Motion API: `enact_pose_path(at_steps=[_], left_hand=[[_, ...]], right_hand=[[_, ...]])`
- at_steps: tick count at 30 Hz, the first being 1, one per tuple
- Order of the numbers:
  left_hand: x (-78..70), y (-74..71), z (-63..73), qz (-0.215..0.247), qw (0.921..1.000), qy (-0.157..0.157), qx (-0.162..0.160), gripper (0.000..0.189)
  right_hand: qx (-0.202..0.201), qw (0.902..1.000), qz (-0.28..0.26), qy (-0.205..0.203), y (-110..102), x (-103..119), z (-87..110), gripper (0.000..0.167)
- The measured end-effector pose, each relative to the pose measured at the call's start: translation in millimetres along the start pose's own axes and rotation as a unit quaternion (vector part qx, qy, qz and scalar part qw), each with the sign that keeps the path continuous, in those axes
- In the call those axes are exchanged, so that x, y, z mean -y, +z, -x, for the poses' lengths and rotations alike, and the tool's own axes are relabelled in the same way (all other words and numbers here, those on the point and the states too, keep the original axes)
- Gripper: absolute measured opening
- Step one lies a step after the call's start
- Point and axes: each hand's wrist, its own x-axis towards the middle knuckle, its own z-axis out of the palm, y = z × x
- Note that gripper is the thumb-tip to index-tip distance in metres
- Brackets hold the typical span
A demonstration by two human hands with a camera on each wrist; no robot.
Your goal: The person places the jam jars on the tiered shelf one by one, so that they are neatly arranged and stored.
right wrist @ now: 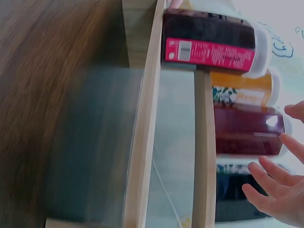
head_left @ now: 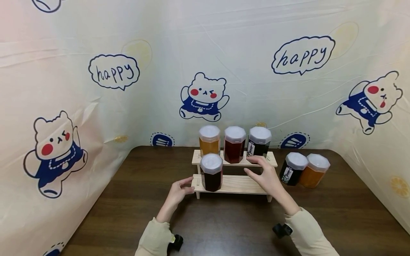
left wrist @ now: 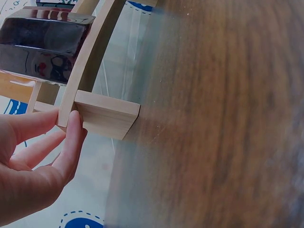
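Note:
A two-tier wooden display rack stands on the table. My left hand pinches the left end of its lower board between thumb and fingers. On that board, close to the left hand, sits a dark jar with a white lid and a pink label. The upper board bears an amber jar, a dark red jar and a black jar. My right hand hovers over the rack's right side, nearest the black jar, fingers spread and holding nothing.
To the rack's right, another black jar and an orange jar stand side by side on the brown wooden table. A pale cartoon-printed sheet hangs behind the table and along both sides.

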Motion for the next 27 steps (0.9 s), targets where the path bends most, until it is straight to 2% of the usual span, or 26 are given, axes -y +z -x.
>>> enact_pose_path(at_steps=[5, 14, 27], left_hand=[[-9.0, 1.4, 4.8, -0.006, 1.0, 0.001, 0.005, 0.038], [10.0, 0.3, -4.5, -0.003, 0.9999, 0.001, -0.011, 0.039], [11.0, 0.5, -5.3, 0.001, 0.9999, 0.007, -0.011, 0.039]], right_hand=[[-0.002, 0.9995, 0.028, 0.014, -13, -10, 3.5, 0.036], [-0.008, 0.9971, 0.063, 0.043, -41, -26, 9.6, 0.035], [0.002, 0.9947, 0.084, 0.06, -73, -45, 14.8, 0.035]])
